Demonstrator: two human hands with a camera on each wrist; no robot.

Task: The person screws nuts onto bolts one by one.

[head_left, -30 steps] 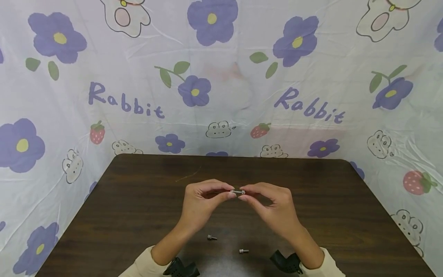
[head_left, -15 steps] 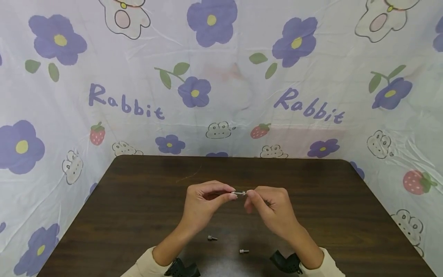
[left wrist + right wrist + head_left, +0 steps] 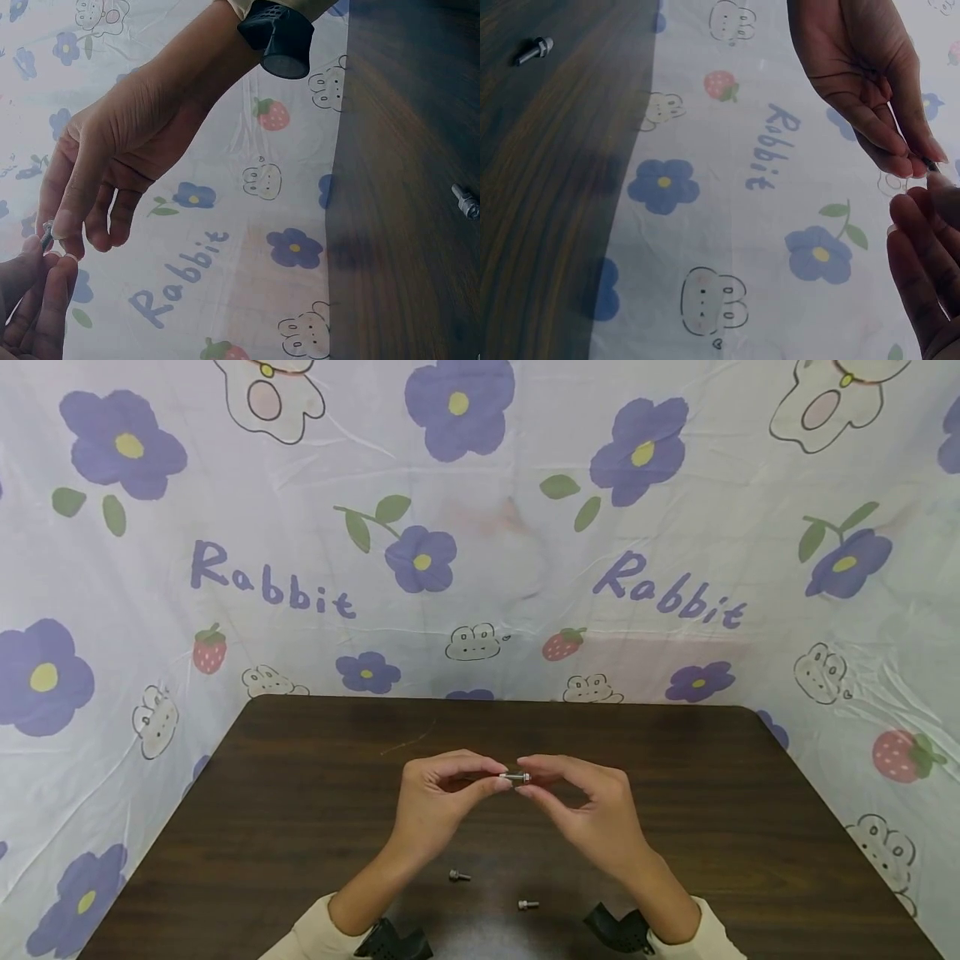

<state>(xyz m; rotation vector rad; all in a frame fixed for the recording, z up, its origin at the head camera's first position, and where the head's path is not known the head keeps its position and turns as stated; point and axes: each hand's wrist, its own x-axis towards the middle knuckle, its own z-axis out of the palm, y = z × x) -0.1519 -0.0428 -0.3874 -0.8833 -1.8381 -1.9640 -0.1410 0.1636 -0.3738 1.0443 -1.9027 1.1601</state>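
Above the table, a small silver bolt (image 3: 515,777) lies crosswise between both hands, its thicker end toward the right. The left hand (image 3: 442,802) pinches its thinner end between thumb and index finger. At the thicker end, the right hand (image 3: 588,810) has its thumb below and index finger above, the tips close around the metal. From the left wrist view, the threaded shank of the bolt (image 3: 47,236) shows between the fingertips of the two hands. The right wrist view shows mostly fingers (image 3: 911,255), which hide most of the bolt.
Two more bolts lie on the dark wooden table (image 3: 300,827): one bolt (image 3: 460,876) near the left forearm, another bolt (image 3: 528,905) closer to the front. Black wrist cameras hang at both cuffs. A flower-and-rabbit printed cloth (image 3: 480,602) hangs behind the table.
Half a second ago the right thumb had rolled forward over the bolt's end, with the index finger drawn back. Now thumb and index finger are spread back around it. The left hand stays nearly still.
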